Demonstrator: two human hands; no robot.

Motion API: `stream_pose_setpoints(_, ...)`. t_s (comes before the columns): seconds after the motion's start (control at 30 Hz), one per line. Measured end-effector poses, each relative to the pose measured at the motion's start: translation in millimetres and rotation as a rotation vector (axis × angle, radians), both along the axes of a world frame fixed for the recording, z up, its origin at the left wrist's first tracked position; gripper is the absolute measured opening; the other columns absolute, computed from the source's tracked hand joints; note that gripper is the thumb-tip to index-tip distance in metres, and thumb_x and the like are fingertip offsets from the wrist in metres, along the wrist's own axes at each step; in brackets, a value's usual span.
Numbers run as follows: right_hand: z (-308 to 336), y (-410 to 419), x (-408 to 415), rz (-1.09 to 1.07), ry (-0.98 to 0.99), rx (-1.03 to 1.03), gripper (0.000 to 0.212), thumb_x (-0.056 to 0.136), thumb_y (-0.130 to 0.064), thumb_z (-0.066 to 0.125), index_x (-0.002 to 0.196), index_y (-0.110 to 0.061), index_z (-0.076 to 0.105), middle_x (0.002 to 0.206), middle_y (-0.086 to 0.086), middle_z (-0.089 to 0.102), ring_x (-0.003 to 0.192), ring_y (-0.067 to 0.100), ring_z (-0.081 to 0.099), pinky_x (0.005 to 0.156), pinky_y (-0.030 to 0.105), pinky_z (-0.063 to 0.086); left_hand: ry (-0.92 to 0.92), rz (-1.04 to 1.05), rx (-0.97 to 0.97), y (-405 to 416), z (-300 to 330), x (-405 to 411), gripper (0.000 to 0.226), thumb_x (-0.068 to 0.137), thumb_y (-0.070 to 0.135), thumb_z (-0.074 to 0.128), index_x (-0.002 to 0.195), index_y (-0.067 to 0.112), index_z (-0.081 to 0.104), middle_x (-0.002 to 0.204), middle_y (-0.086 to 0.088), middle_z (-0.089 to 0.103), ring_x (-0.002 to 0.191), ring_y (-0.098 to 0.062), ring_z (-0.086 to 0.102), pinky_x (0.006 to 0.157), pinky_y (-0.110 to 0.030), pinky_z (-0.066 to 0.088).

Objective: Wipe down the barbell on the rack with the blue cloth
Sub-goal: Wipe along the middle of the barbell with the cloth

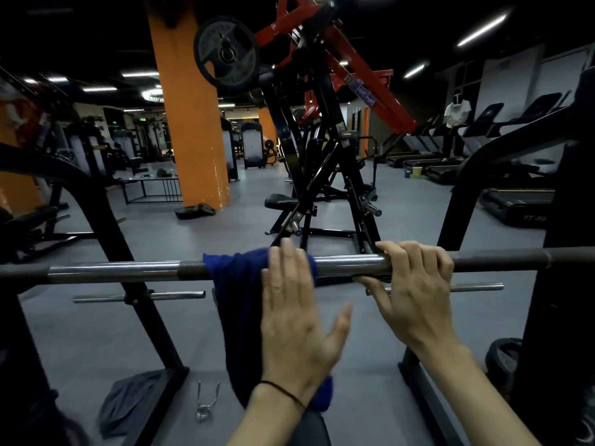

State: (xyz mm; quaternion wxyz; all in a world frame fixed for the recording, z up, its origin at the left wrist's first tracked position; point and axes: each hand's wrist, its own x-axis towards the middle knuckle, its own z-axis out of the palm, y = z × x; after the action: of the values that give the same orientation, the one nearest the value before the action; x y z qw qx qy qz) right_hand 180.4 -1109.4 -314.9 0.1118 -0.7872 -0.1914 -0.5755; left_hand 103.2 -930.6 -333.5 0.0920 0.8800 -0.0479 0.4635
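Long steel barbell [128,268] is laid across the black rack, long axis left-right across mid-frame | dark blue cloth [238,304] is draped over its centre, pressed by the flat, straight-fingered left hand [296,317] | bar is steadied (likely against rolling) by the right hand [415,284], fingers curled over it.

A: Bar?
B: barbell [128,268] runs across the rack [128,252] — cloth [238,300] draped over its middle, left hand [296,317] on the cloth, right hand [415,284] beside it on the bar.
A: Floor?
B: spring clip [206,402] below, left of the cloth — rag [128,403] further left.
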Motion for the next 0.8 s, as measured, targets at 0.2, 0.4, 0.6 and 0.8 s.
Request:
stream_pose_setpoints(0.2, 7.1, -5.9, 2.0, -0.007, -0.076, -0.08, 0.049, 0.106, -0.055, 0.035, 0.112, -0.012, 0.058, 0.094, 0.009, 0.057, 0.086, 0.033, 0.052, 0.087, 0.048, 0.039, -0.029, -0.084, 0.174, -11.8, 0.7, 5.1, 0.088, 0.094, 0.051, 0.057, 0.158, 0.004, 0.02, 0.168, -0.012, 0.012, 0.156, -0.026, 0.01, 0.126, -0.044, 0.014)
stream_pose_setpoints(0.4, 13.2, -13.7, 10.0, 0.009, -0.112, -0.166, 0.055, 0.104, -0.059, 0.044, 0.1, -0.01, 0.068, 0.084, 0.006, 0.056, 0.073, 0.031, 0.053, 0.075, 0.043, 0.04, -0.039, 0.058, 0.11, 44.3, -4.8, -3.6, 0.087, 0.096, 0.056, 0.043, 0.158, 0.0, 0.017, 0.168, -0.014, 0.009, 0.155, -0.031, 0.009, 0.126, -0.049, 0.011)
stream_pose_setpoints(0.6, 39.9, -22.2, 11.2, 0.102, 0.062, -0.252, 0.054, 0.094, -0.07, 0.043, 0.082, -0.021, 0.061, 0.063, -0.006, 0.057, 0.052, 0.025, 0.055, 0.053, 0.032, 0.036, -0.006, -0.005, 0.138, -4.6, 7.9, 5.0, 0.095, 0.094, 0.064, 0.045, 0.158, 0.0, 0.016, 0.168, -0.016, 0.007, 0.156, -0.033, 0.004, 0.126, -0.048, 0.006)
stream_pose_setpoints(0.8, 36.7, -23.6, 3.9, 0.095, 0.099, -0.211, 0.056, 0.095, -0.07, 0.043, 0.094, -0.02, 0.068, 0.08, -0.005, 0.062, 0.067, 0.021, 0.056, 0.064, 0.033, 0.037, -0.009, -0.014, 0.177, 20.4, 6.6, -0.5, 0.085, 0.098, 0.059, 0.042, 0.16, 0.005, 0.016, 0.169, -0.011, 0.009, 0.156, -0.025, 0.008, 0.126, -0.045, 0.012)
